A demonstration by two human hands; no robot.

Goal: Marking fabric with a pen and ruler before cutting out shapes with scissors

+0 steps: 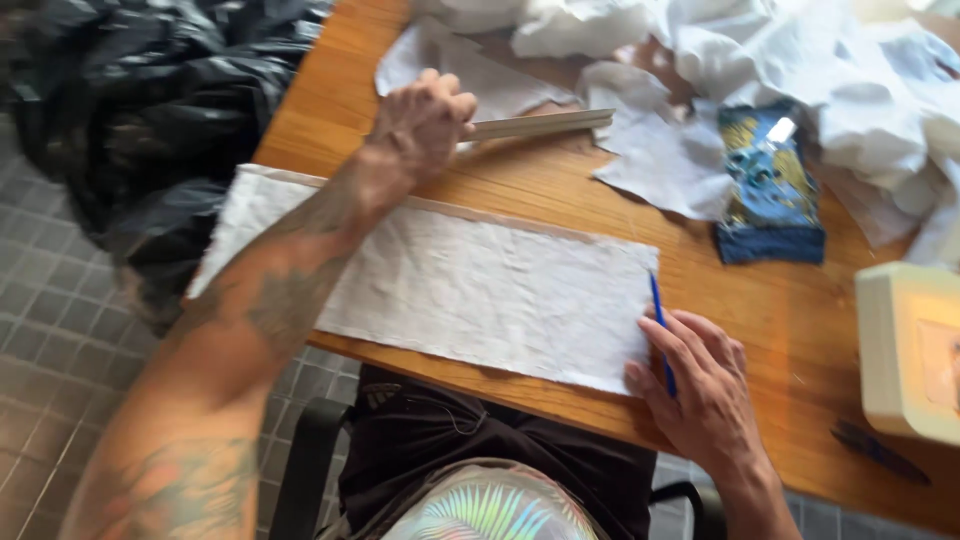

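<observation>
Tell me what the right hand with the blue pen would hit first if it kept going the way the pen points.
Probably the blue patterned pouch; the right hand aims its blue pen up across bare wooden table.

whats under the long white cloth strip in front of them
The white cloth strip lies flat on the wooden table, its near edge at the table's front. The right hand with a blue pen rests at its right end. Anything beneath the strip is covered.

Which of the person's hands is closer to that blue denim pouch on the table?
The right hand. It holds a blue pen at the white cloth's end, just below-left of the denim pouch. The left hand grips a wooden ruler farther left.
</observation>
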